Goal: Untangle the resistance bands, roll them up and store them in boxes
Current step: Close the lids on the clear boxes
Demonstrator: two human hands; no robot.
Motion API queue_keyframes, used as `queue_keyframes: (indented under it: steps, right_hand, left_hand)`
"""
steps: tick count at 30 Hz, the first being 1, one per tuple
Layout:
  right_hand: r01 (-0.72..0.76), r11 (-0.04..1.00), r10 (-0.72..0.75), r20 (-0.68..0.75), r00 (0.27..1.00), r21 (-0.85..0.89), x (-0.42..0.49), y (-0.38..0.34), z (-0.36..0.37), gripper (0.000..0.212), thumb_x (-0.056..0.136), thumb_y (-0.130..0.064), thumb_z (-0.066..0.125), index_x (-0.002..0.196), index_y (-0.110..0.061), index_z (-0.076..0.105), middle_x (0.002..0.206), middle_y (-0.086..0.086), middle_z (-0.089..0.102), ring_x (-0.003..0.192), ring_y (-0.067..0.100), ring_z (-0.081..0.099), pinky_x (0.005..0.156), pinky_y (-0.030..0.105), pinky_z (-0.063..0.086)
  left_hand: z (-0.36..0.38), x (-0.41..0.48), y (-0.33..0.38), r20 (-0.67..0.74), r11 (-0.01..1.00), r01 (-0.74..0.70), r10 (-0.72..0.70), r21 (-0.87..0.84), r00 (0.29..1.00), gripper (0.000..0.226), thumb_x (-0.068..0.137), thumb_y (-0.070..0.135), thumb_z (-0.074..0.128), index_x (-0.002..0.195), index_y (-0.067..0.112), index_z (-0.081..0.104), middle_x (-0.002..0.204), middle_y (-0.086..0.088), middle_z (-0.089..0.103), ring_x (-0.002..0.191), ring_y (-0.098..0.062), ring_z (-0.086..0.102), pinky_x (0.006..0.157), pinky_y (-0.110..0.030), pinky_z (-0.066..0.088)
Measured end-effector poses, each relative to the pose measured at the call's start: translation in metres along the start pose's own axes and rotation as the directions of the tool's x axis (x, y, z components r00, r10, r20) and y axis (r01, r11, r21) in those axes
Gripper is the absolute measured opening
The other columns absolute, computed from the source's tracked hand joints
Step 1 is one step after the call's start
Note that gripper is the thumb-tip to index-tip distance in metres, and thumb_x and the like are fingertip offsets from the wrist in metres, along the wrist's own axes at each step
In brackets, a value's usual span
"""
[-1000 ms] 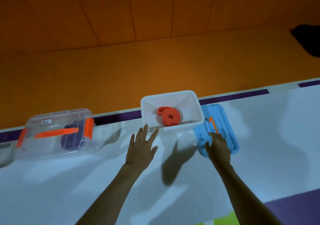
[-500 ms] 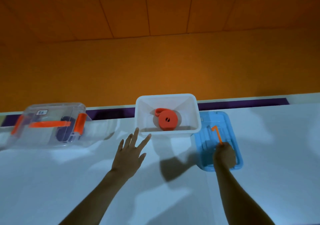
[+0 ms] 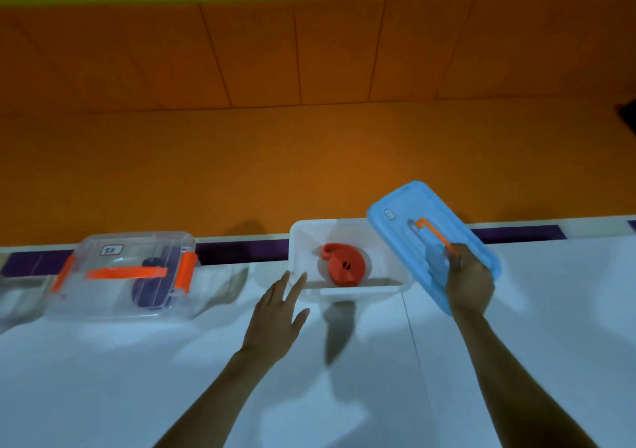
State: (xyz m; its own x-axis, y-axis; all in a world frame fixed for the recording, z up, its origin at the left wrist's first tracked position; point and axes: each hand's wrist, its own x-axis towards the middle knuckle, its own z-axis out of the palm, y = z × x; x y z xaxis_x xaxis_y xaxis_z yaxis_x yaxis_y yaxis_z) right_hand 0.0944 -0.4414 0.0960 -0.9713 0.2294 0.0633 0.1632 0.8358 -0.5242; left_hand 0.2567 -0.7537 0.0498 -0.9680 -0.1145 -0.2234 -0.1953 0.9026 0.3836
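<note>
So, the right hand (image 3: 469,282) has the lid (image 3: 402,237) gripped at its near end. It's tilted, with its long axis running away and left, over the box's (image 3: 354,294) right edge. The box is just left of it, rolled band (image 3: 346,265) inside. The left hand (image 3: 275,313) is open, fingers straight at the box's near-left corner. White table (image 3: 103,378), orange floor (image 3: 309,165) beyond.

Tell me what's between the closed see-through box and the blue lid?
In the head view, the open white box, a rolled orange band inside, sits just left of the blue lid.
</note>
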Motion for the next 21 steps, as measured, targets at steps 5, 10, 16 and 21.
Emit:
queue_keyframes:
  steps: [5,10,16,21]
  right_hand:
    - [0.308,0.952,-0.308,-0.009,0.951,-0.001,0.003,-0.024,0.041,0.013,0.104,-0.015,0.063,0.102,-0.015,0.077,0.092,0.008,0.079,0.086,0.033,0.075,0.072,0.037,0.055]
    - [0.420,0.903,-0.423,-0.016,0.906,-0.092,-0.024,-0.047,0.059,0.008,0.094,-0.012,0.077,0.102,-0.014,0.077,0.073,0.011,0.075,0.065,0.036,0.073,0.056,0.041,0.058]
    - [0.489,0.863,-0.474,0.133,0.871,-0.126,-0.059,-0.064,0.059,0.043,0.089,-0.007,0.075,0.130,-0.021,0.073,0.077,0.009,0.074,0.060,0.033,0.070,0.051,0.038,0.054]
    - [0.537,0.825,-0.560,0.371,0.740,0.174,-0.060,-0.059,0.056,0.035,0.100,-0.018,0.067,0.134,-0.024,0.070,0.098,-0.002,0.075,0.088,0.019,0.072,0.082,0.038,0.060]
  left_hand:
    - [-0.016,0.027,0.015,-0.023,0.848,0.165,-0.204,-0.503,0.979,0.069,0.109,0.039,0.053,0.168,0.025,0.019,0.173,0.001,0.026,0.158,-0.018,0.026,0.124,-0.034,0.029]
    - [-0.022,0.043,0.043,0.024,0.639,0.230,-0.314,-0.734,0.949,0.072,0.109,0.030,0.057,0.168,0.027,0.016,0.164,-0.001,0.042,0.150,-0.022,0.044,0.113,-0.032,0.040]
    - [-0.012,0.052,0.084,0.016,0.343,0.110,-0.264,-0.933,0.964,0.060,0.098,0.005,0.071,0.150,0.020,0.044,0.139,0.001,0.065,0.129,-0.017,0.063,0.101,-0.031,0.057]
    - [-0.007,0.053,0.082,-0.095,0.553,0.163,-0.408,-0.817,0.908,0.054,0.089,-0.008,0.063,0.134,0.021,0.056,0.108,0.011,0.066,0.107,-0.022,0.068,0.075,-0.017,0.050]
